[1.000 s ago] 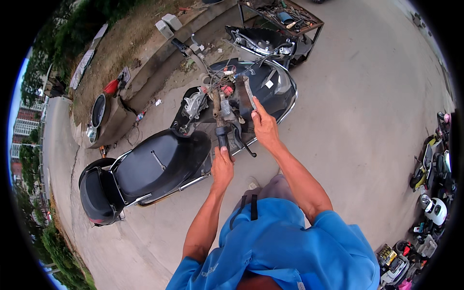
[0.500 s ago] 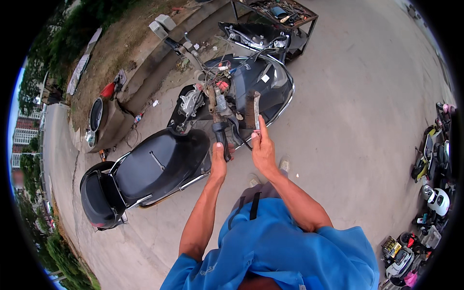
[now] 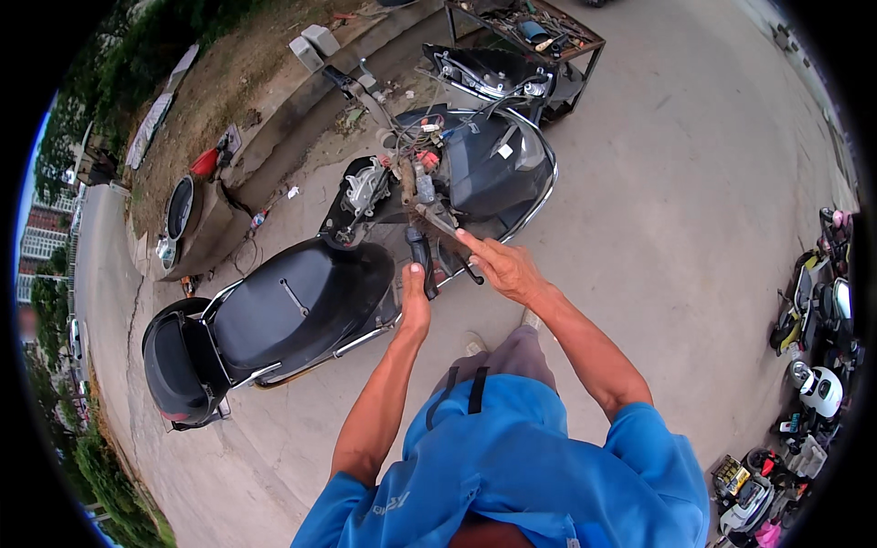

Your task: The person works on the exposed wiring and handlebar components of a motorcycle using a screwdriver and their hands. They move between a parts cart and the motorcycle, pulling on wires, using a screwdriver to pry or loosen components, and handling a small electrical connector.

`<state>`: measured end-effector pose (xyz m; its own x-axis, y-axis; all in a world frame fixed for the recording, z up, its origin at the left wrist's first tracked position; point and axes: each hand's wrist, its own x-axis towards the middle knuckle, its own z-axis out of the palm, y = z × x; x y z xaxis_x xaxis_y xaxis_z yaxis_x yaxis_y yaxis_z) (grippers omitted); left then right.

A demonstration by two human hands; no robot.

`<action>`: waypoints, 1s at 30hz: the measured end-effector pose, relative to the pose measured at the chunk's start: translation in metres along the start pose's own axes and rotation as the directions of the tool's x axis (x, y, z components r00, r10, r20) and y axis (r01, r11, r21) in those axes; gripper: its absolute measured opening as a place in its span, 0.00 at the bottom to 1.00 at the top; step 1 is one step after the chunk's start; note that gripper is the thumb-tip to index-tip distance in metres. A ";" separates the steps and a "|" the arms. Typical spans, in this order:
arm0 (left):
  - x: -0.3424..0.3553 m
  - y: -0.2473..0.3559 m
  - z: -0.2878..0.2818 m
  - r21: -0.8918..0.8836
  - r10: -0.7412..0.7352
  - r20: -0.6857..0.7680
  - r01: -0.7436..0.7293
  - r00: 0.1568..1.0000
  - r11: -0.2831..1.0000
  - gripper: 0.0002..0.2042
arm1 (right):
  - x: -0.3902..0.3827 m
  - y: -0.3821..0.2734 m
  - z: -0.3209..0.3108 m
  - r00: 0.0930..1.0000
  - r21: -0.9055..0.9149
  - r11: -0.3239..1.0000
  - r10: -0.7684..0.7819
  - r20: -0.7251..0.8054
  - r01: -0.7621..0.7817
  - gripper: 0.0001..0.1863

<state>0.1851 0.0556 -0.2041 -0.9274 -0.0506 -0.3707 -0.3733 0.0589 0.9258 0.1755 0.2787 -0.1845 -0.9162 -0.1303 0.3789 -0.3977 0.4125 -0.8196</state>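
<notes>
My left hand [image 3: 416,301] is closed around the black handlebar grip [image 3: 418,247] of a partly stripped scooter [image 3: 480,164]. In my right hand [image 3: 510,269] is a brush [image 3: 440,220] with a pale handle and brown bristles, its index finger stretched along the handle. The brush lies over the handlebar just beyond the grip, by the brake lever; I cannot tell how firmly its bristles touch. Bare wires and a red connector [image 3: 427,160] show around the steering column. A wrench [image 3: 294,298] rests on the black seat [image 3: 274,306].
A metal tool cart [image 3: 598,43] with several tools stands at the far side, beside a removed black front panel [image 3: 489,73]. A concrete curb [image 3: 274,151] runs along the left. Several parked scooters [image 3: 822,388] line the right edge.
My right hand has swung the brush left and tilted it, from upright beside the handlebar to across it. My left hand stays on the grip. The view has shifted slightly.
</notes>
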 end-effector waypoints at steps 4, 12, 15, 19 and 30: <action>-0.002 -0.004 -0.002 0.091 0.079 -0.040 -0.075 0.996 0.993 0.28 | 0.029 0.066 -0.052 0.991 -0.443 0.895 0.016 0.133 0.045 0.31; -0.003 0.003 0.011 0.098 0.145 -0.033 -0.141 0.989 0.985 0.30 | 0.063 0.012 -0.051 0.838 -0.470 0.701 -0.374 0.398 0.536 0.37; -0.005 0.002 0.006 0.146 0.162 -0.071 -0.151 0.984 0.978 0.29 | 0.097 0.006 -0.035 0.767 -0.454 0.621 -0.465 0.442 0.639 0.35; -0.011 -0.004 0.007 0.123 0.136 -0.134 -0.120 0.982 0.985 0.29 | 0.084 0.042 -0.071 0.751 -0.507 0.563 -0.392 0.531 0.652 0.35; -0.019 0.019 0.018 0.202 0.120 -0.206 -0.077 0.971 0.976 0.25 | 0.111 0.006 -0.031 0.708 -0.398 0.598 -0.479 0.518 0.696 0.36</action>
<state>0.1955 0.0754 -0.1806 -0.9401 -0.2478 -0.2342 -0.2979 0.2628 0.9177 0.0725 0.2949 -0.1342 -0.4841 -0.7571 0.4386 -0.8554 0.5149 -0.0554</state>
